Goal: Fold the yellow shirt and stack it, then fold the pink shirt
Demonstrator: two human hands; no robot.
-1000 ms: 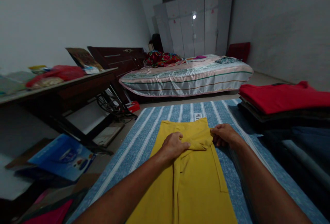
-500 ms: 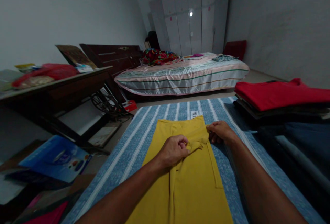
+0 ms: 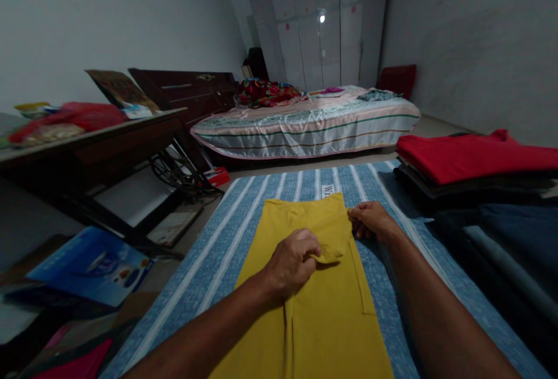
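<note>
A yellow garment (image 3: 333, 303) lies stretched out lengthwise on a blue-and-white striped cloth (image 3: 226, 233). Its exact kind is unclear; a lengthwise fold runs down its middle. My left hand (image 3: 296, 260) is closed over the garment's upper part, pinching a loose flap that lifts slightly off the layer below. At the upper right edge, my right hand (image 3: 370, 220) pinches the fabric between thumb and fingers. Creases run across the yellow cloth between both hands.
Folded clothes with a red one (image 3: 475, 158) on top are stacked at right, beside dark blue folded garments (image 3: 514, 251). A wooden table (image 3: 131, 135) stands left, above a blue box (image 3: 93, 265). Behind is a bed (image 3: 305, 129) before a wardrobe (image 3: 309, 42).
My left hand has drawn the pinched flap slightly down, and its fingers have curled further over it. My right hand keeps its hold on the edge.
</note>
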